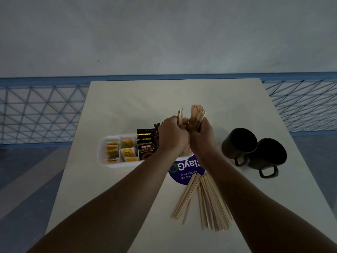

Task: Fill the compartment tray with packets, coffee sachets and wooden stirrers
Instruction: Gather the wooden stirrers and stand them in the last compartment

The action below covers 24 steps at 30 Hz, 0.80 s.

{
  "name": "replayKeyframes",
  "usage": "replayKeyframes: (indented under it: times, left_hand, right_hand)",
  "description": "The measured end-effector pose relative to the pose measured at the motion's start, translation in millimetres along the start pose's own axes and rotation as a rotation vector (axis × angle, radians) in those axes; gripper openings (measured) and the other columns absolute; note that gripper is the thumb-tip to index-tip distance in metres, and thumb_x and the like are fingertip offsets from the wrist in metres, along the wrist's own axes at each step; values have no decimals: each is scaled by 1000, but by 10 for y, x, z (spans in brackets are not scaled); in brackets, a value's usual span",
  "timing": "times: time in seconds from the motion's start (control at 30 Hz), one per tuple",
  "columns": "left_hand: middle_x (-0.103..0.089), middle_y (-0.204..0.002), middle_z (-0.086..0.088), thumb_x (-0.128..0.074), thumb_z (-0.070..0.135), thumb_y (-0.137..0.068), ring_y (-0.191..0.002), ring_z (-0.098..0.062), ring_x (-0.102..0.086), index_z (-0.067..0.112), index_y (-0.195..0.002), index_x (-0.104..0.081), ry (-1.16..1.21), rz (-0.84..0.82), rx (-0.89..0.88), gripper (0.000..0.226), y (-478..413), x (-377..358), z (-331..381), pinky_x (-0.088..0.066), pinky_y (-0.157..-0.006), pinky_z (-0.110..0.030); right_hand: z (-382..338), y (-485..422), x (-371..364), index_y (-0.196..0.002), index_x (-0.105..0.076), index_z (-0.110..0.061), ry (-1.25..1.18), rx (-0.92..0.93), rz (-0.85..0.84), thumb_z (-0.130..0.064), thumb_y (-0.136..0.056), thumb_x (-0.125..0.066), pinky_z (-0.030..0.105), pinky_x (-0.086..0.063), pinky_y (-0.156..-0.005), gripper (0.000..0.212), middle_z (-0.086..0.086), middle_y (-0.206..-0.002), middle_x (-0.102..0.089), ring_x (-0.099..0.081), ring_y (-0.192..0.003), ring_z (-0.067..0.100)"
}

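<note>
Two fists curled round upright wooden stirrers (197,114)
My left hand (173,136) and right hand (202,136), knuckles together, each grip a bundle above the compartment tray (102,152) on the middle of the tabletop (127,106). I should tap the ends level, then lower them beside the coffee sachets (146,143). Loose stirrers (206,198) lie near the front edge.

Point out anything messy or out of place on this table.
A pile of loose stirrers lies fanned out on the table, outside the tray, their far ends reaching the purple sticker. The left hand and right hand each grip a bundle of stirrers above the tray. Nothing looks spilled or broken.
</note>
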<state>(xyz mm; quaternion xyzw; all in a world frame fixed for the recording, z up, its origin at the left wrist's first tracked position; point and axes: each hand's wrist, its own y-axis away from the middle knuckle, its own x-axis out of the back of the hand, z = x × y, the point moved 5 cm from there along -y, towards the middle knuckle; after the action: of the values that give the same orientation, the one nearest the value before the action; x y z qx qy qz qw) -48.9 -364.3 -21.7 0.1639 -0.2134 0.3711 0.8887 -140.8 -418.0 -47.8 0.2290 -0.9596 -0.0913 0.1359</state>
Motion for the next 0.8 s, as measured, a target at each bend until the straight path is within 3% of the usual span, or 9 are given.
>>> replayKeyframes:
  times: [0.13, 0.27, 0.37, 0.57, 0.67, 0.8]
  left_hand:
    - [-70, -94, -1, -62, 4, -89, -81, -14, -64, 9, -101, -72, -54, -13, 69, 17, -60, 51, -23, -50, -63, -20]
    - [-71, -98, -2, -64, 2, -86, -90, -15, -66, 12, -106, -72, -42, 16, 46, 23, -84, 130, -1, -54, -74, -24]
    - [-72, -104, -1, -66, 6, -88, -91, -9, -64, 12, -111, -71, -28, 34, 6, 25, -96, 181, 26, -48, -77, -16]
    - [-73, -104, 1, -67, 9, -88, -95, -6, -66, 12, -109, -71, -1, 89, -9, 22, -144, 311, 69, -43, -79, -8]
    - [-72, -102, 3, -67, 10, -87, -93, -4, -65, 14, -108, -72, 8, 90, -28, 22, -139, 389, 113, -47, -86, -14]
    - [-72, -94, 7, -67, 12, -86, -86, -3, -64, 16, -102, -73, 5, 120, -27, 18, -116, 499, 127, -49, -83, -15]
  right_hand:
    - [21, 19, -24, -105, -61, -17, 51, 19, -1, -17, -94, -55, 44, -57, -74, 12, 7, -92, -70, -68, -86, 25]
    - [30, 10, -55, -101, -62, -16, 147, 40, -9, -19, -95, -56, 36, -52, -60, 9, 4, -84, -68, -65, -74, 21]
    - [-6, 10, -53, -96, -61, -16, 252, 93, -18, -20, -98, -53, 27, -41, -56, 9, 0, -79, -64, -56, -65, 13]
    - [-94, -12, -48, -115, -66, -13, 477, 241, 7, -17, -97, -54, 34, -53, -79, 21, 4, -105, -65, -61, -93, 20]
    - [-114, -2, -31, -117, -65, -13, 543, 266, 10, -17, -98, -55, 22, -47, -72, 22, 3, -108, -61, -59, -94, 18]
    - [-139, 52, 21, -123, -61, -13, 565, 221, 2, -1, -84, -58, 25, -49, -79, 41, 2, -113, -59, -59, -99, 18]
